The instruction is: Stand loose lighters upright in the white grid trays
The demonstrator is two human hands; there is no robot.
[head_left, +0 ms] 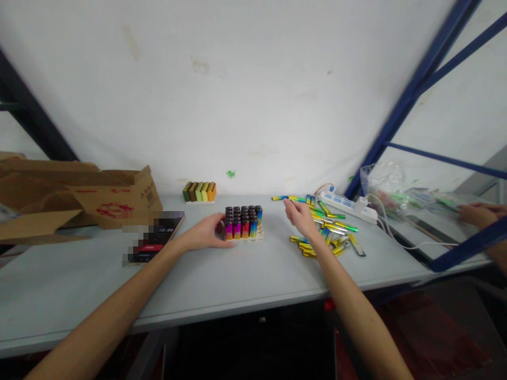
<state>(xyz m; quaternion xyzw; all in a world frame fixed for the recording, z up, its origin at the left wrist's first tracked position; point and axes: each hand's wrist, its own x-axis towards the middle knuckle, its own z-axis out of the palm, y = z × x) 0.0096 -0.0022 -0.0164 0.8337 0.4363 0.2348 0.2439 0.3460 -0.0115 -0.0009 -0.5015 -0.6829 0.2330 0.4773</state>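
A pale tray (253,238) stands on the table, filled with several upright lighters (240,224) that have dark tops and pink, orange, red and blue bodies. Its right front corner shows bare slots. My left hand (206,232) grips the tray's left side, thumb at the front and fingers behind. My right hand (300,217) is apart from the tray, over the left edge of a loose pile of shiny yellow, green and blue metallic pieces (328,227). Its fingers are curled closed, and anything between them is too hidden to name.
At the back left stands a second block of lighters (199,192) in green, brown and orange. An open cardboard box (114,198) and a phone (158,237) lie left. A white power strip (348,206) borders the pile. Beyond the blue frame (412,100) is another person's hand (477,212).
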